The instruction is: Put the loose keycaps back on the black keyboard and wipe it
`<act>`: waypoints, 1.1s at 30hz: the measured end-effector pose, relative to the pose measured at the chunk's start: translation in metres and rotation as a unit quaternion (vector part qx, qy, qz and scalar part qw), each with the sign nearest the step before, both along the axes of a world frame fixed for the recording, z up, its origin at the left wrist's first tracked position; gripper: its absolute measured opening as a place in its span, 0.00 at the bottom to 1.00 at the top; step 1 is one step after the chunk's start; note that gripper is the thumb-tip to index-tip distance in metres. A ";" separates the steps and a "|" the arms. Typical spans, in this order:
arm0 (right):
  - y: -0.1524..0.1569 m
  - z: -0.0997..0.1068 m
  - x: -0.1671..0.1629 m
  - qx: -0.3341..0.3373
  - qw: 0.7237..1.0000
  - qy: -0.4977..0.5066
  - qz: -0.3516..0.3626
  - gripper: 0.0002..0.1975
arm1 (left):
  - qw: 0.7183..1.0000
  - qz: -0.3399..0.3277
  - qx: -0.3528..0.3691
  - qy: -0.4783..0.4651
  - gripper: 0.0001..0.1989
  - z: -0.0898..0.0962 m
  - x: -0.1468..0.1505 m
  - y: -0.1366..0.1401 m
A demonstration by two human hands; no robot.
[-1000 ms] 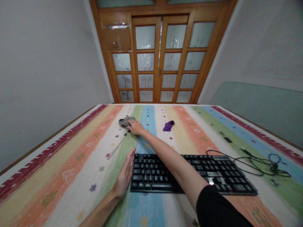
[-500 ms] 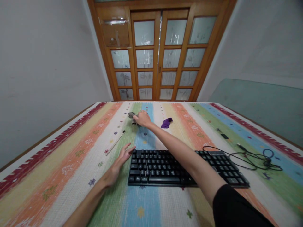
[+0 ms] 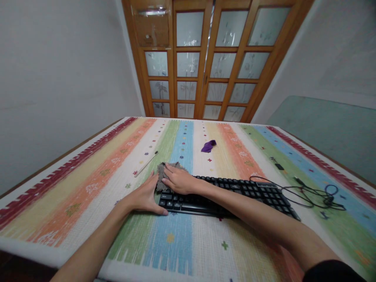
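Note:
A black keyboard [image 3: 199, 207] lies across the striped tablecloth in front of me. My left hand [image 3: 147, 194] braces its left end, thumb at the front corner and fingers along the side towards the back. Under my right hand [image 3: 179, 179] is a grey cloth [image 3: 162, 184], pressed onto the keys at the keyboard's upper left. My right fingers lie over the cloth and hide part of it. The right forearm crosses above the keyboard and covers many of its keys.
A toothbrush [image 3: 146, 164] lies left of the cloth. Farther back is a crumpled purple cloth [image 3: 208, 146]. To the right are a coiled black cable [image 3: 329, 199] and a small black USB piece [image 3: 279, 166]. Wooden glazed doors [image 3: 202, 74] stand beyond the table.
My right hand has brought the grey cloth from farther back on the table onto the keyboard's left part. My left hand has moved from beside the keyboard to hold its left end.

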State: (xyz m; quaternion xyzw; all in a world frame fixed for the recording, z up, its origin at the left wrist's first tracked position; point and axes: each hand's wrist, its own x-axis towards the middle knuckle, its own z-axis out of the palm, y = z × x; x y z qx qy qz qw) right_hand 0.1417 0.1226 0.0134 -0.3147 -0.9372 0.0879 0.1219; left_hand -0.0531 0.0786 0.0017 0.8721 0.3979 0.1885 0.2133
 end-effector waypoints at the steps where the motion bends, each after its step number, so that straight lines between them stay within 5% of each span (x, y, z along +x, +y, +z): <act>1: -0.001 -0.002 -0.001 0.016 1.000 0.002 0.001 0.22 | 1.000 0.003 0.008 0.001 0.69 -0.002 0.000 0.000; 15: -0.078 -0.009 0.024 0.188 0.969 -0.022 0.159 0.16 | 0.999 -0.017 0.015 -0.038 0.69 -0.016 -0.008 0.004; 21: -0.099 -0.020 0.051 0.263 0.954 -0.038 0.140 0.19 | 0.998 0.007 -0.037 -0.051 0.70 -0.003 -0.004 -0.002; 33: -0.128 -0.010 0.117 0.202 0.977 -0.063 0.031 0.24 | 0.997 0.035 -0.060 -0.022 0.66 0.002 -0.003 -0.004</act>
